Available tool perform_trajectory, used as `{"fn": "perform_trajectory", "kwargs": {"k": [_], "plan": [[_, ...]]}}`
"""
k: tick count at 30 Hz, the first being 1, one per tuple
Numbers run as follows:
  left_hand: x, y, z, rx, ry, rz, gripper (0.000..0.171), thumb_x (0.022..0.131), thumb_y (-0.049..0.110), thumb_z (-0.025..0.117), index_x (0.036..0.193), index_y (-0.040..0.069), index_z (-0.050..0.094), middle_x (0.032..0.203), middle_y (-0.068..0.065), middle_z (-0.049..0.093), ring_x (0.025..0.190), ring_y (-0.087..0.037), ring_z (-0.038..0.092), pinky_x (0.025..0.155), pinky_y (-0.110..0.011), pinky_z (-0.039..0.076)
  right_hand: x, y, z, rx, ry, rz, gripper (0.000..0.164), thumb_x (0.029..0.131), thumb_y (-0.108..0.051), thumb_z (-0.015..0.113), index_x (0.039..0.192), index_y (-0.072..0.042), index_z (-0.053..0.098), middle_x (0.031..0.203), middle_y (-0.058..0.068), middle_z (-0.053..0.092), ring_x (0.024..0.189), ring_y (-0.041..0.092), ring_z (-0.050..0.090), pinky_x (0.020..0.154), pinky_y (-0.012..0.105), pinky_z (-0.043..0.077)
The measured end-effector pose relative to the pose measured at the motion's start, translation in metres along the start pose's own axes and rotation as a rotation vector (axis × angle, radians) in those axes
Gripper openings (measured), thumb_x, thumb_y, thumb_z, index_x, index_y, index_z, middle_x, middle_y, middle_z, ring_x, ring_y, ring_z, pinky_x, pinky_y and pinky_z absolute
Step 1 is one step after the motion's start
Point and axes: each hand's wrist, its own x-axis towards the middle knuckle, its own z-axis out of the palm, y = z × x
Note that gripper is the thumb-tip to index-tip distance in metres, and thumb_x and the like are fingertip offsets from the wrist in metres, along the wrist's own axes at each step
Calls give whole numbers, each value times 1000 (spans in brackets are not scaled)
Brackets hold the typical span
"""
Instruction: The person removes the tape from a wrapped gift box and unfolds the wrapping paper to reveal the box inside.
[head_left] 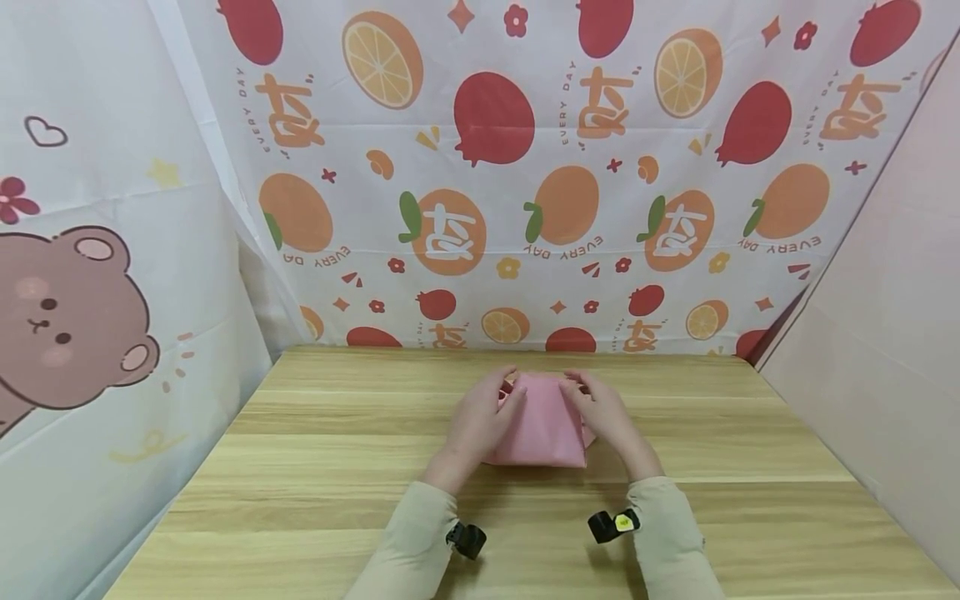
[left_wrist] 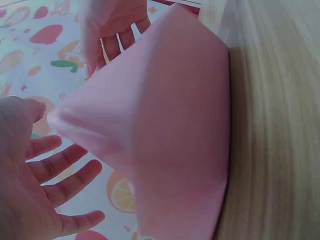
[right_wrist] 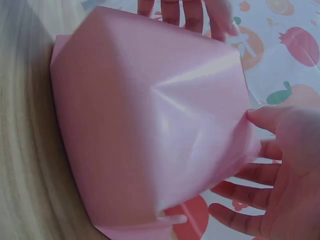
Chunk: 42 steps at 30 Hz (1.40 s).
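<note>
A folded sheet of smooth pink paper (head_left: 540,425) stands up in a tent-like, boxy shape on the wooden table, its creased faces rising to a peak. What it covers is hidden. My left hand (left_wrist: 35,180) is at its left side, fingers spread and relaxed, thumb and forefinger tips around the peak's corner. On the opposite side, my right hand (right_wrist: 270,165) pinches the upper edge of the paper, thumb on the near face and fingers behind. Bits of red and white pattern show beside the paper near the left fingers in the head view.
The light wood table (head_left: 315,500) runs back to a white curtain printed with fruit (head_left: 495,117). A curtain with a bear (head_left: 67,317) hangs on the left, and a pale panel (head_left: 870,333) borders the right. Both wrists wear small black cameras (head_left: 467,540).
</note>
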Motion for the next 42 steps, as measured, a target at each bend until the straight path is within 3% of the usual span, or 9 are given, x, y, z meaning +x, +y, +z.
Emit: {"fn": "perform_trajectory", "kwargs": {"k": [7, 15, 22, 24, 28, 32, 36, 39, 42], "plan": [[-4, 8, -1, 59, 62, 65, 32, 99, 39, 52, 113, 18, 72, 108, -3, 69, 102, -20, 65, 87, -41, 54, -7, -6, -14, -51, 31, -83, 40, 103, -38, 45, 119, -8, 66, 112, 11, 70, 105, 26, 64, 91, 46, 52], [-5, 14, -3, 147, 83, 175, 31, 98, 37, 56, 91, 14, 75, 98, -2, 70, 93, -20, 65, 82, -36, 54, -14, -11, -35, -151, -19, -180, 28, 101, -29, 52, 102, -9, 71, 96, 10, 72, 89, 19, 66, 81, 39, 53], [-9, 25, -12, 276, -71, 217, 39, 99, 43, 52, 73, 18, 68, 84, 1, 72, 83, -17, 67, 75, -36, 52, -22, -13, -50, -291, -89, -226, 23, 98, -23, 56, 88, -13, 75, 94, 5, 74, 93, 21, 65, 79, 40, 52], [-10, 28, -15, 303, -127, 230, 41, 99, 43, 51, 68, 19, 65, 71, 3, 67, 73, -13, 63, 72, -35, 49, -25, -16, -52, -313, -120, -242, 24, 97, -23, 57, 85, -14, 75, 93, 4, 74, 94, 23, 66, 79, 42, 53], [-14, 35, -20, 310, -243, 220, 43, 99, 45, 49, 66, 21, 61, 56, 9, 52, 62, -7, 53, 80, -43, 49, -34, -25, -53, -347, -221, -232, 26, 97, -28, 57, 84, -15, 75, 92, 1, 73, 88, 17, 65, 76, 38, 53], [-22, 38, -23, 355, -309, 246, 43, 100, 47, 47, 65, 24, 58, 58, 13, 51, 62, -5, 53, 82, -49, 49, -47, -34, -50, -392, -297, -239, 28, 96, -28, 60, 77, -13, 74, 74, -4, 65, 68, 9, 55, 61, 27, 46], [-33, 39, -25, 415, -350, 295, 45, 99, 52, 44, 66, 25, 58, 62, 13, 55, 65, -6, 57, 82, -50, 49, -63, -39, -46, -467, -304, -262, 31, 94, -25, 62, 68, -11, 70, 67, -4, 61, 80, 19, 62, 70, 34, 52], [-44, 39, -26, 428, -385, 312, 48, 99, 57, 41, 66, 26, 59, 63, 13, 56, 67, -6, 57, 84, -49, 47, -77, -42, -44, -508, -301, -277, 31, 93, -26, 63, 65, -15, 67, 71, -8, 65, 106, 29, 62, 92, 47, 50], [-54, 39, -26, 454, -408, 334, 50, 98, 59, 39, 68, 26, 60, 65, 12, 57, 69, -8, 58, 78, -43, 46, -88, -43, -42, -536, -301, -292, 31, 92, -28, 64, 62, -18, 64, 65, -13, 57, 92, 22, 60, 81, 39, 50]]}}
